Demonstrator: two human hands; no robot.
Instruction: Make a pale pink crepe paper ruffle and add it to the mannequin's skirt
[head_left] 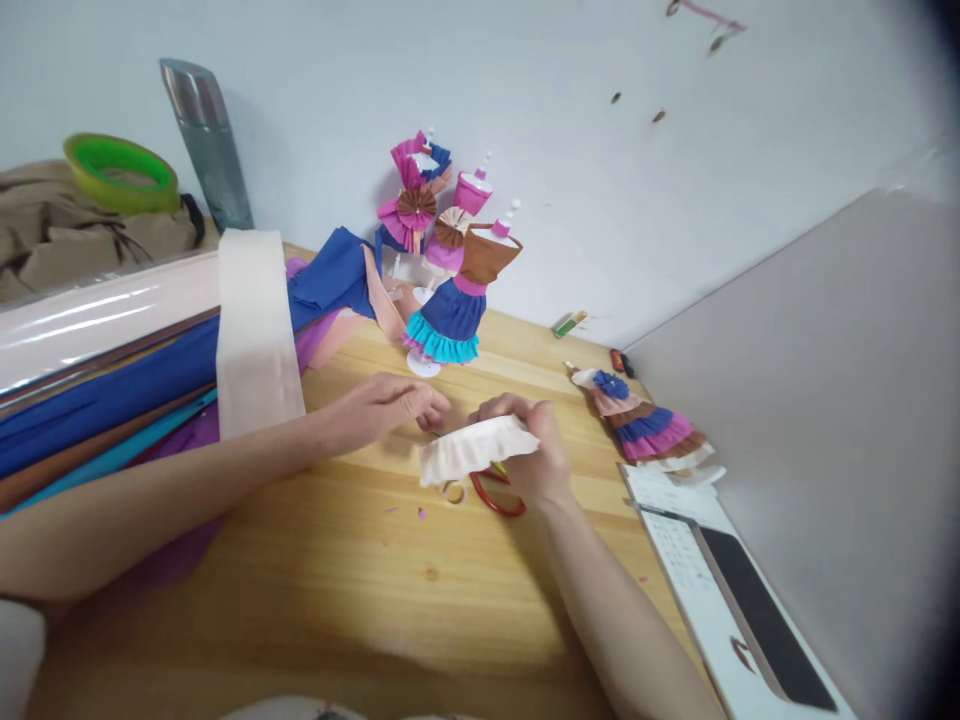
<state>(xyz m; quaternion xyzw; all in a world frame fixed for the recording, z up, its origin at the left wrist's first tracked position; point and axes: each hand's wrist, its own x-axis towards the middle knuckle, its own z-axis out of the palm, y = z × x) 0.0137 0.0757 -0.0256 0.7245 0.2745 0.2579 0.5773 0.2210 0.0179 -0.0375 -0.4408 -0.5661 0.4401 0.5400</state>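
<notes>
Held in my right hand (546, 450) is a cream gathered strip of crepe paper or thin cloth (480, 448), its ruffled length hanging toward the left. My left hand (382, 408) is just left of the strip, fingers curled together; whatever they pinch is too small to make out. Beneath the right hand, red-handled scissors (501, 497) lie partly covered on the wooden table (337, 590). A small pale ring (454, 491) and purple scraps (421, 514) lie nearby. Behind the hands stands a miniature dress form in a brown, blue and turquoise ruffled dress (457, 305).
Two more dressed forms (416, 205) stand against the wall. Another ruffled doll dress (649, 420) lies right, near a white box-like item (735, 580). Rolled coloured sheets (112, 390) and a draped cream strip (255, 330) fill the left, with a bottle (210, 150) and green tape roll (124, 172) behind.
</notes>
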